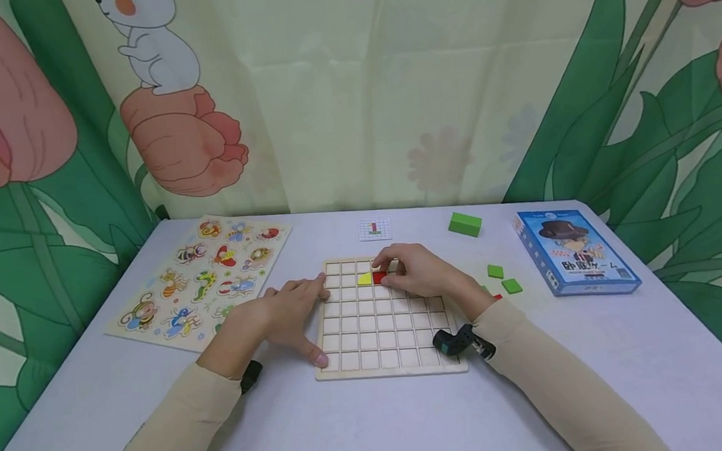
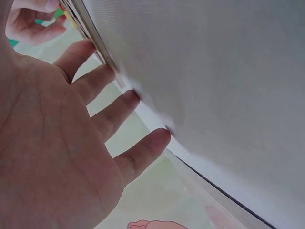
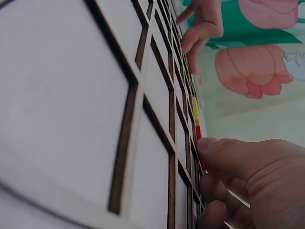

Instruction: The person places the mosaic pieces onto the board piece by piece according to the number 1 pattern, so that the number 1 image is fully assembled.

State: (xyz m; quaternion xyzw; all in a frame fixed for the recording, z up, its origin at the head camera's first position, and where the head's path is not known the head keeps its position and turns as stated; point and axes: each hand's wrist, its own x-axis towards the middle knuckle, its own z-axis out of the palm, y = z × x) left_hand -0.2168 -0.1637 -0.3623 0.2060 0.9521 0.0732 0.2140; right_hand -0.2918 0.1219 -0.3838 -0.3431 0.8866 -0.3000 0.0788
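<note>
A wooden grid board (image 1: 378,339) lies on the table before me. In its upper part a yellow tile (image 1: 364,279) sits beside a red tile (image 1: 378,277). My right hand (image 1: 419,270) reaches over the board's top right and pinches at the red tile; in the right wrist view the thumb touches the red tile (image 3: 198,132) and the other fingers are curled. Along the board's left edge rests my left hand (image 1: 290,316), fingers spread and thumb near the lower left corner. The left wrist view shows its palm and extended fingers (image 2: 143,152).
Right of the board lie small green tiles (image 1: 512,286) and a red piece (image 1: 498,297) partly behind my wrist. A printed grid card (image 1: 374,229) and a green block (image 1: 465,224) stand behind. A blue game box (image 1: 573,252) is at right, an insect picture board (image 1: 213,264) at left.
</note>
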